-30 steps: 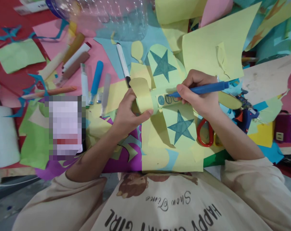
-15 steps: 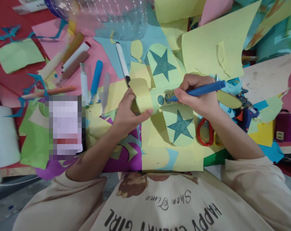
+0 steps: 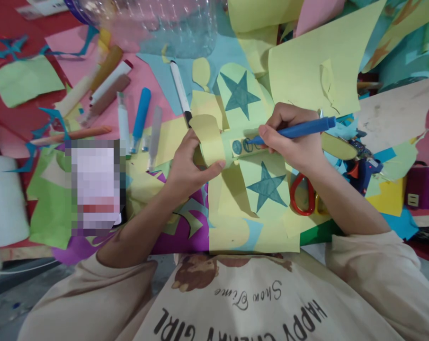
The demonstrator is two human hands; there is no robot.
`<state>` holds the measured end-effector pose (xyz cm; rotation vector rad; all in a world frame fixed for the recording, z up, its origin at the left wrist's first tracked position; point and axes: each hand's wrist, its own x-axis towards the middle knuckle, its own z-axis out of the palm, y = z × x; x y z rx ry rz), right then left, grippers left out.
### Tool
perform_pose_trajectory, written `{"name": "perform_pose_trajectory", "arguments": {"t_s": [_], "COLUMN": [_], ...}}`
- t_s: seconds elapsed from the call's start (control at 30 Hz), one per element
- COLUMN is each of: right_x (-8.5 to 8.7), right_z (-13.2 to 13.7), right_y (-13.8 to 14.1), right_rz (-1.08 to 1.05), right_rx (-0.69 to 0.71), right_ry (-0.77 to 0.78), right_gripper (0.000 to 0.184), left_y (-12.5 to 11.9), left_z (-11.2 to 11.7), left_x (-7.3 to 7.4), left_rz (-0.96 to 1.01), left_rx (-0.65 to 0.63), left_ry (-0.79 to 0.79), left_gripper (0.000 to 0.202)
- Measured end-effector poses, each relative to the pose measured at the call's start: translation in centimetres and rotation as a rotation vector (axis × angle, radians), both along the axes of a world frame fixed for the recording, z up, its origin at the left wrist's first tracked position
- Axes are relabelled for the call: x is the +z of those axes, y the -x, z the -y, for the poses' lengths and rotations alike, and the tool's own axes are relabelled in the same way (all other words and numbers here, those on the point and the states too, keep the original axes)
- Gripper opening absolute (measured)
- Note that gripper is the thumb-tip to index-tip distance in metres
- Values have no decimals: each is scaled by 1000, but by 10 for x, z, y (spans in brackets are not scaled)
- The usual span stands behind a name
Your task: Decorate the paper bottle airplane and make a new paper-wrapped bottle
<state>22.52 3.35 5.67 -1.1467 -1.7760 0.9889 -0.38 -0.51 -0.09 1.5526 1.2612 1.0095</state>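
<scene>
In my right hand (image 3: pixel 299 152) is a blue felt-tip marker (image 3: pixel 317 125), its tip touching a short strip with small drawn circles (image 3: pixel 237 147). That strip lies across a pale green and yellow paper cutout (image 3: pixel 248 124), whose two rounded ends bear a dark teal star each, an upper star (image 3: pixel 240 94) and a lower star (image 3: pixel 267 186). My left hand (image 3: pixel 189 166) grips the cutout's curled yellow end (image 3: pixel 211 137), thumb on the near side and fingers partly hidden behind. A black-and-white marker (image 3: pixel 180 87) lies just beyond my left fingers.
Several markers, including a light blue marker (image 3: pixel 142 113), lie to the left near a blurred phone (image 3: pixel 97 184). Red-handled scissors (image 3: pixel 301 196) rest under my right forearm. A clear plastic bottle (image 3: pixel 157 23) lies at the back. Paper scraps cover much of the table.
The blue marker and my right hand have shifted slightly right, and the tip is now on the second circle's right side. My left hand keeps its place on the cutout.
</scene>
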Motion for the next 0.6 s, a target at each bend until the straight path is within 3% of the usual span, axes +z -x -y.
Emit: {"name": "perform_pose_trajectory", "arguments": {"t_s": [0.6], "right_x": [2], "right_z": [0], "right_y": [-1], "right_rz": [-4], "right_rx": [60], "right_ry": [-8], "right_gripper": [39], "left_y": [0], "left_z": [0], "left_x": [-1], "left_rz": [9], "left_rx": [-17], "left_ry": [-17], "left_gripper": [49]}}
